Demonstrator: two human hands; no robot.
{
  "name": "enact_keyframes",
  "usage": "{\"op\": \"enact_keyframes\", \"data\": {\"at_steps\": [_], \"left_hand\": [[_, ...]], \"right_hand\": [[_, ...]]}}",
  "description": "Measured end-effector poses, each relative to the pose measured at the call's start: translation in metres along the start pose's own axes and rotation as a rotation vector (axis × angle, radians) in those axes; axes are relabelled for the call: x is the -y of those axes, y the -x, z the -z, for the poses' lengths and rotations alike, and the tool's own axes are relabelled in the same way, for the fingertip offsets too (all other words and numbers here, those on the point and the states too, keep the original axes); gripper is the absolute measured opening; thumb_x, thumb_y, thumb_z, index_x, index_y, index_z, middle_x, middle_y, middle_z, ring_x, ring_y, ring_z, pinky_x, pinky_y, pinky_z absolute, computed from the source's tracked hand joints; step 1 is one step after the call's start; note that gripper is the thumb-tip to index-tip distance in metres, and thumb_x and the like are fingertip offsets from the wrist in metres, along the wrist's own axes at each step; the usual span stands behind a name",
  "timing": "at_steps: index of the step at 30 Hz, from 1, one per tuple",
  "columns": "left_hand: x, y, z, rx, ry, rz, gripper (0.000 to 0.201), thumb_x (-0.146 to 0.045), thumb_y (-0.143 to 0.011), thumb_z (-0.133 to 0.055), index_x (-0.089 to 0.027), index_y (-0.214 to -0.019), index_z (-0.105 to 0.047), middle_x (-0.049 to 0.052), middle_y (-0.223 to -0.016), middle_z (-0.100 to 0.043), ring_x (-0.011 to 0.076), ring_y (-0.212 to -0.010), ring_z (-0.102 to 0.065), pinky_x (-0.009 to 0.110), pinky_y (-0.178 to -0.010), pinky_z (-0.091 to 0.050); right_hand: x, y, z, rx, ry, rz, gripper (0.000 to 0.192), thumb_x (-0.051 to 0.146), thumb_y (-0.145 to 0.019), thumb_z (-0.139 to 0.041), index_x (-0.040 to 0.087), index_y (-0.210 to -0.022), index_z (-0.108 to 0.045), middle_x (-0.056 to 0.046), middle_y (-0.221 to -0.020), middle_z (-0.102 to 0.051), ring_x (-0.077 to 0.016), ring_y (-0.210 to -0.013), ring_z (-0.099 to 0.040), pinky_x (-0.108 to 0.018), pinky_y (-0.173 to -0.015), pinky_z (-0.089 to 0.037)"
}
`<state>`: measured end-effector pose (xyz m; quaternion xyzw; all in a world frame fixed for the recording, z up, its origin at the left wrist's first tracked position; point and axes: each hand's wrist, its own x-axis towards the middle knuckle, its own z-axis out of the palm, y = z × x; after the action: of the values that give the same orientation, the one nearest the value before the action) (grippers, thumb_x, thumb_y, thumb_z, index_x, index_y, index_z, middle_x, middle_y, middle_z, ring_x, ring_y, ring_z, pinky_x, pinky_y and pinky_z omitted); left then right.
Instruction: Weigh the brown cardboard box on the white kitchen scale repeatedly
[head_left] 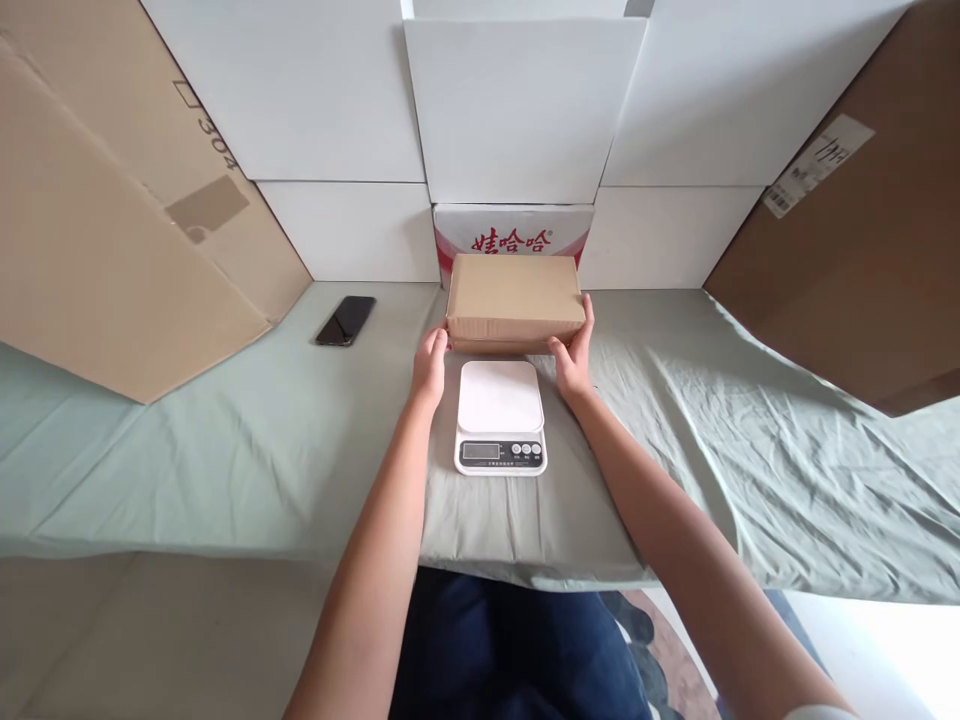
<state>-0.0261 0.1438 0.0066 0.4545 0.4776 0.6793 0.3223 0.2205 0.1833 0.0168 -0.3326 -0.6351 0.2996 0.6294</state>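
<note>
The scale's display [481, 451] is too small to read. At twelve o'clock, the cardboard box [514, 297] hides the lower part of the red-lettered carton [513, 232]. The big cardboard sheet [112, 220] at nine o'clock is cut off by the edge.

Readable stuff here is pretty slim. The white-and-red carton [513, 228] at the back has red Chinese characters, 娃哈哈, across its front. The big cardboard sheet [112, 220] leaning on the left has "304" printed in black by a little square outline. The shipping label [817, 163] on the brown box to the right has handwriting and a barcode, both too small to make out.
</note>
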Motion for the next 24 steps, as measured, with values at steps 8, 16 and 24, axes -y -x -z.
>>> {"op": "enact_keyframes", "data": {"at_steps": [8, 16, 24], "left_hand": [[0.007, 0.001, -0.001, -0.112, 0.039, 0.102, 0.055, -0.062, -0.092, -0.051, -0.018, -0.116, -0.072, 0.016, -0.127, -0.073, 0.0300, -0.120, -0.068, 0.041, -0.096, -0.055], [0.006, 0.001, 0.002, -0.097, 0.096, 0.145, 0.053, -0.061, -0.091, -0.053, -0.019, -0.115, -0.073, 0.016, -0.130, -0.073, 0.0296, -0.122, -0.068, 0.040, -0.095, -0.056], [-0.001, -0.002, 0.014, -0.123, 0.026, 0.189, 0.056, -0.065, -0.089, -0.050, -0.018, -0.105, -0.074, 0.017, -0.118, -0.076, 0.0303, -0.114, -0.070, 0.039, -0.084, -0.055]], "right_hand": [[-0.004, 0.002, -0.001, 0.081, -0.118, -0.128, 0.074, 0.038, -0.086, -0.060, 0.032, -0.153, -0.032, -0.005, -0.159, -0.044, -0.0268, -0.146, -0.045, -0.048, -0.126, -0.035], [0.000, 0.005, 0.003, 0.026, -0.101, -0.176, 0.061, 0.035, -0.085, -0.059, 0.033, -0.144, -0.042, -0.004, -0.140, -0.056, -0.0243, -0.122, -0.057, -0.043, -0.112, -0.046], [-0.005, 0.006, 0.004, -0.004, -0.115, -0.206, 0.068, 0.041, -0.084, -0.060, 0.037, -0.149, -0.038, -0.005, -0.145, -0.053, -0.0250, -0.126, -0.058, -0.046, -0.112, -0.046]]}}
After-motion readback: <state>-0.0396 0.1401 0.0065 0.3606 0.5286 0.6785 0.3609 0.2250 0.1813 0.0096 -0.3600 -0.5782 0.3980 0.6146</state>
